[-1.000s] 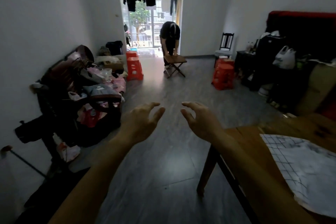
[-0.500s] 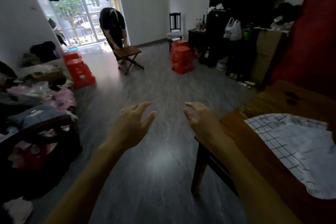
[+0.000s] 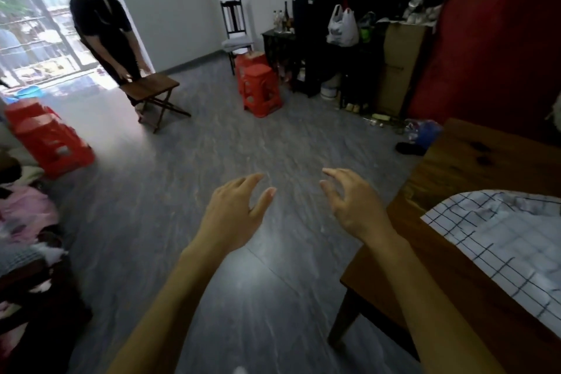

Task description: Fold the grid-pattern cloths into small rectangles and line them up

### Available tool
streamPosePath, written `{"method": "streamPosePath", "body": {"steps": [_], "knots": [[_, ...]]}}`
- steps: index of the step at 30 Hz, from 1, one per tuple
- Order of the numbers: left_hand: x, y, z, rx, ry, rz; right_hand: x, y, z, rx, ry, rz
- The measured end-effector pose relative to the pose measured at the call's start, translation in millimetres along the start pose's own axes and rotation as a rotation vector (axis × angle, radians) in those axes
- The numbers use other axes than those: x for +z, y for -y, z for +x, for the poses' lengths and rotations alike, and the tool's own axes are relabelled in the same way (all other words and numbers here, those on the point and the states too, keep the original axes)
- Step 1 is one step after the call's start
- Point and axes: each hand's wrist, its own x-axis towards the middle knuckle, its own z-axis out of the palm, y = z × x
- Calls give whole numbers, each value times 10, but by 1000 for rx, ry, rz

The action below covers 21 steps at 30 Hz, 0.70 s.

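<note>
While right hand (image 3: 353, 206) hovers empty | cloth (image 3: 504, 249) rightward, apart

hands: I see my left hand (image 3: 235, 215) and right hand (image 3: 353, 206) side by side at 12 o'clock
cloth (image 3: 510, 252): on table (image 3: 455, 276), 3 o'clock

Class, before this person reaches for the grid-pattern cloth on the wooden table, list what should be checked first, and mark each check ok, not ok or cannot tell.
1. Left hand free, fingers relaxed: ok.
2. Right hand free, holding nothing: ok.
3. White grid-pattern cloth lies on the brown wooden table: ok.
4. Cloth spread flat for folding: not ok, it is rumpled.
5. Hands over the table: not ok, both hover above the grey floor.
6. More cloths waiting to be lined up: cannot tell, the table runs out of view.
</note>
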Motion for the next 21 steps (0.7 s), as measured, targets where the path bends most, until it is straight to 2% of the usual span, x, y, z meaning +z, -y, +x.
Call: {"method": "streamPosePath", "body": {"steps": [4,8,11,15,21], "knots": [[137,461,716,55,28,-50,268,-65,450,99,-63,-20],[235,851,1417,170,83,-165,519,117,955,213,-201,-9],[270,974,1922,233,158,-237,642,249,1292,281,-219,-18],[458,845,2568,382,232,-274,571,123,1532,410,-294,-63],[1039,307,3338,589,399,-335,394,-495,1602,601,-402,-87]]}}
